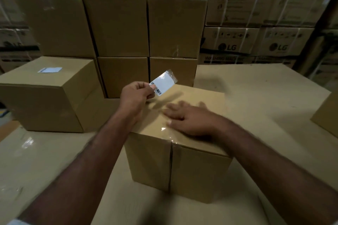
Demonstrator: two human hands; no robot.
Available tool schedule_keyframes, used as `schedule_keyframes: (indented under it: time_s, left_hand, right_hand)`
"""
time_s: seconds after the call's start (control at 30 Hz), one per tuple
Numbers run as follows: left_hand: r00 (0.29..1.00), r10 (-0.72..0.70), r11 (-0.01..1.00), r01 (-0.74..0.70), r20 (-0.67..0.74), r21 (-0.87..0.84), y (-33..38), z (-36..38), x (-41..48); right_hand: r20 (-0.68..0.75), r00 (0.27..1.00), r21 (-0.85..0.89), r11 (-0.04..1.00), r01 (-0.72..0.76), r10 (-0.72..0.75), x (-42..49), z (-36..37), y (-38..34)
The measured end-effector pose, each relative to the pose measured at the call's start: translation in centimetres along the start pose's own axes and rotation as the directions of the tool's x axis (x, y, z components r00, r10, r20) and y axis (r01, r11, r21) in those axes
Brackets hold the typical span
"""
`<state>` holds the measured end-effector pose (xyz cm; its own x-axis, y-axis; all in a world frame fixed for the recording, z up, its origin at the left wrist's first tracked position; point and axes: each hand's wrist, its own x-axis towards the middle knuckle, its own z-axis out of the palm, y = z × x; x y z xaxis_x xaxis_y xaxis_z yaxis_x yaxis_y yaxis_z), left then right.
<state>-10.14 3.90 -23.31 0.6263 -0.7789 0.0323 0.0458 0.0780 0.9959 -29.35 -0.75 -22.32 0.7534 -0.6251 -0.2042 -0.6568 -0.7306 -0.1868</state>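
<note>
A closed brown cardboard box, taped along its top seam, stands in front of me on a cardboard-covered surface. My left hand pinches a white barcode label in a clear sleeve, held above the box's far left corner. My right hand lies flat with spread fingers on the box's top, over the shiny tape; it is blurred.
A labelled box stands at the left. Several plain boxes are stacked behind. Printed appliance cartons form a wall at the back. Another box's corner juts in at the right. The cardboard-covered surface stretches to the right.
</note>
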Motion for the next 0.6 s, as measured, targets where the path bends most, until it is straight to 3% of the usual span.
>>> schedule_keyframes:
  time_s: [0.07, 0.1, 0.17, 0.27, 0.37, 0.43, 0.5, 0.6]
  left_hand:
    - [0.998, -0.029, 1.000, 0.029, 0.051, -0.001, 0.4, -0.2, -0.4]
    - [0.993, -0.065, 0.997, 0.068, 0.096, -0.032, 0.9, -0.5, -0.5]
    - [0.958, -0.160, 0.976, 0.190, 0.237, -0.109, 2.1, -2.0, -0.7]
    - [0.866, -0.265, 0.938, 0.334, 0.424, -0.096, 2.9, -6.3, -1.2]
    - [0.804, -0.265, 0.941, 0.336, 0.533, -0.039, 2.5, -9.2, -2.9]
    - [0.827, -0.205, 0.967, 0.255, 0.524, -0.025, 1.8, -9.1, -4.0]
    - [0.872, -0.103, 0.987, 0.151, 0.479, -0.062, 1.3, -7.7, -4.7]
    - [0.920, 0.014, 0.983, 0.059, 0.391, -0.174, 0.8, -4.2, -5.3]
  right_hand:
    - [-0.141, 0.958, -0.058, 0.964, -0.260, 0.250, 0.5, -0.1, 1.0]
    - [-0.201, 0.892, -0.036, 0.907, -0.421, 0.406, 0.5, -0.4, 2.0]
    - [-0.216, 0.804, 0.058, 0.830, -0.555, 0.553, -0.8, -0.6, 4.0]
    - [-0.207, 0.776, 0.221, 0.801, -0.556, 0.596, -5.0, 0.1, 4.6]
    - [-0.134, 0.810, 0.553, 0.721, -0.417, 0.571, -9.0, 1.4, 2.8]
    - [-0.100, 0.855, 0.692, 0.653, -0.308, 0.509, -9.8, 2.5, 1.8]
    - [-0.153, 0.842, 0.742, 0.623, -0.248, 0.518, -9.6, 3.7, 1.7]
    - [-0.274, 0.701, 0.786, 0.574, -0.231, 0.658, -9.5, 4.2, 2.3]
